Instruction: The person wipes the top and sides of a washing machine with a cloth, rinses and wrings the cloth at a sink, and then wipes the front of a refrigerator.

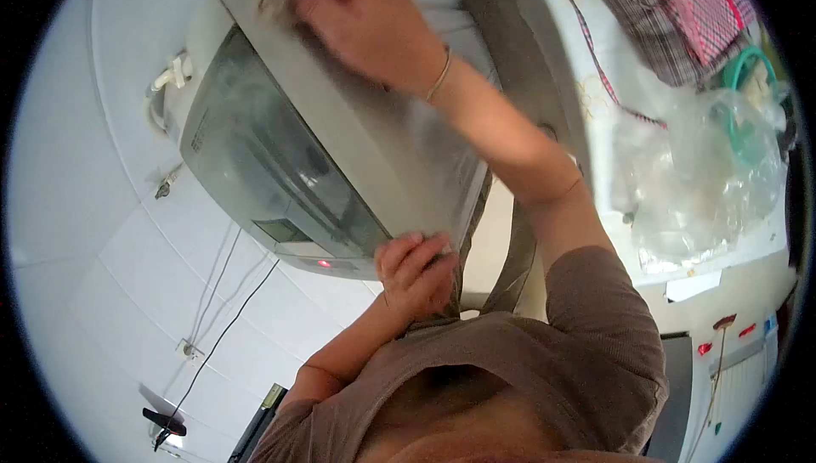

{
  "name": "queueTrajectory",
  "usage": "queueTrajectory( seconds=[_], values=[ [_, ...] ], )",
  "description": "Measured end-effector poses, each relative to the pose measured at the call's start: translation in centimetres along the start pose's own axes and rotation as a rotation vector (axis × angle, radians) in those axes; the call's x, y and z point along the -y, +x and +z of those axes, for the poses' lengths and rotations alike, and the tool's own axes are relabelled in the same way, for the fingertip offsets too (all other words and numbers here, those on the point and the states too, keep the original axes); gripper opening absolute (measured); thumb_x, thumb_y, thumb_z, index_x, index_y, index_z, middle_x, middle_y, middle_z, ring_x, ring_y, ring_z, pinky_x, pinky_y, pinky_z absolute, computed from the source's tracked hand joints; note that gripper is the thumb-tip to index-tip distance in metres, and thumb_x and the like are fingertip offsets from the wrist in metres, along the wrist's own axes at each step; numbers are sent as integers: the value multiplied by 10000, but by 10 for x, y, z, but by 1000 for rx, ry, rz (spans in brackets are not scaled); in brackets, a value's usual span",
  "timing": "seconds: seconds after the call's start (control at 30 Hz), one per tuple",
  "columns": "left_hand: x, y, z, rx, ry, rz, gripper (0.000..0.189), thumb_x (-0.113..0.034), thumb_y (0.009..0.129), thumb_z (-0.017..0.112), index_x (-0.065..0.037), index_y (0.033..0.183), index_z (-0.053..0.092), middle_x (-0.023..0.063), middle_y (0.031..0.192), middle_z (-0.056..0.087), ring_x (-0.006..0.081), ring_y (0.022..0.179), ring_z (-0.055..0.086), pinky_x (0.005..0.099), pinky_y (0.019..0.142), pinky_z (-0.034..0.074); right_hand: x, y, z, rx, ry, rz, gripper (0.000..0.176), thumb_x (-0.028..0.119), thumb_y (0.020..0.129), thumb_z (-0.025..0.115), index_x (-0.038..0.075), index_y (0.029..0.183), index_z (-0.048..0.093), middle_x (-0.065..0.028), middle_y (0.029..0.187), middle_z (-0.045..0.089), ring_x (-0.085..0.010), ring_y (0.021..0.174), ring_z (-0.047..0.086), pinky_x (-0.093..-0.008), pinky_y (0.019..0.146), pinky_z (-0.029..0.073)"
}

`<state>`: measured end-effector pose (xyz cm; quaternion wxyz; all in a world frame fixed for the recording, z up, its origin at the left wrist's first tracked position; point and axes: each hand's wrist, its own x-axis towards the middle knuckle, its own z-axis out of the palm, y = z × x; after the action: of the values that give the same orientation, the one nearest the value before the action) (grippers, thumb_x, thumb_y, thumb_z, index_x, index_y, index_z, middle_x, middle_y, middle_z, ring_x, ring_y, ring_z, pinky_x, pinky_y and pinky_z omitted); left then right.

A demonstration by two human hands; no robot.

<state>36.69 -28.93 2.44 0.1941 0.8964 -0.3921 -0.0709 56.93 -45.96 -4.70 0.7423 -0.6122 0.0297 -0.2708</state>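
A pale top-loading washing machine (357, 140) with a smoky see-through lid panel (255, 132) stands in front of me. My right hand (340, 8), smeared by motion, is at its far end. The fingers are closed on a crumpled light-brown cloth (276, 0) pressed against the top surface; much of the cloth is hidden under the hand. My left hand (416, 272) lies at the near corner of the machine, its fingers curled over the edge, close to a small red light (324, 264) and a little display window (282, 230).
White tiled wall (110, 183) runs along the left, with a tap (174, 72) and a socket with cables (189, 349). At the right, a table with a flowered cover (595, 106) carries a clear plastic bag (688, 183) and a checked fabric bag (654, 21).
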Motion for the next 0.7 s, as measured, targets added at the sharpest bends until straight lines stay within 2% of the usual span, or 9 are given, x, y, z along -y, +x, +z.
queueTrajectory(
  seconds=[0.03,0.1,0.17,0.27,0.4,0.47,0.57,0.63,0.7],
  values=[
    [-2,0,1,-21,23,2,221,-88,633,595,-154,840,636,11,1049,596,212,979,463,341,761,354,11,-11,1,-45,-75,-104,283,174,761,527,46,1008,578,-148,898,596,-343,858,544,-406,773,422],
    [-4,2,1,-28,4,0,217,-84,621,594,-153,822,637,12,1039,597,223,986,462,344,784,351,41,-53,-11,-13,-33,-25,241,124,713,555,58,944,574,-152,889,569,-342,848,521,-420,754,403],
    [-4,0,0,13,14,-28,212,-73,613,579,-153,800,639,15,1029,599,224,985,456,347,797,350,66,-91,-29,42,-42,14,260,94,702,546,59,959,569,-157,912,556,-347,868,509,-419,764,399],
    [-4,0,0,8,16,-18,220,-70,604,572,-153,795,642,18,1023,599,225,975,448,344,787,348,50,-123,-47,88,-33,107,308,50,684,529,60,991,558,-171,947,534,-360,893,490,-421,787,394],
    [-1,-3,-2,32,20,36,135,-78,719,578,-139,838,564,75,1026,560,286,1034,418,393,856,330,-70,-151,-51,-83,-203,272,391,55,749,477,48,1139,501,-174,1011,548,-327,947,515,-393,839,406],
    [-3,-3,-3,40,34,32,131,-81,727,579,-141,841,559,72,1026,557,285,1040,413,395,864,325,-145,-148,-75,-14,-60,845,403,163,817,467,38,1199,464,-180,1112,547,-277,1013,536,-322,905,392],
    [-2,-5,2,50,32,30,102,-90,753,562,-144,835,534,73,1023,550,286,1059,397,405,896,305,-276,-177,-93,-156,-242,850,415,191,813,474,68,1210,474,-175,1131,551,-273,1021,538,-317,873,416],
    [1,-6,9,-143,37,47,137,-143,631,543,-174,742,620,20,976,598,233,987,414,336,779,323,-297,-182,-96,-239,-443,852,392,191,803,495,88,1181,514,-170,1113,568,-272,1001,548,-311,859,424],
    [1,-7,5,-103,27,37,137,-142,633,541,-177,741,617,20,977,598,232,994,410,334,790,319,-275,-179,-88,-220,-329,890,366,177,798,499,83,1150,535,-165,1128,560,-274,1015,540,-319,872,415]
  ],
)
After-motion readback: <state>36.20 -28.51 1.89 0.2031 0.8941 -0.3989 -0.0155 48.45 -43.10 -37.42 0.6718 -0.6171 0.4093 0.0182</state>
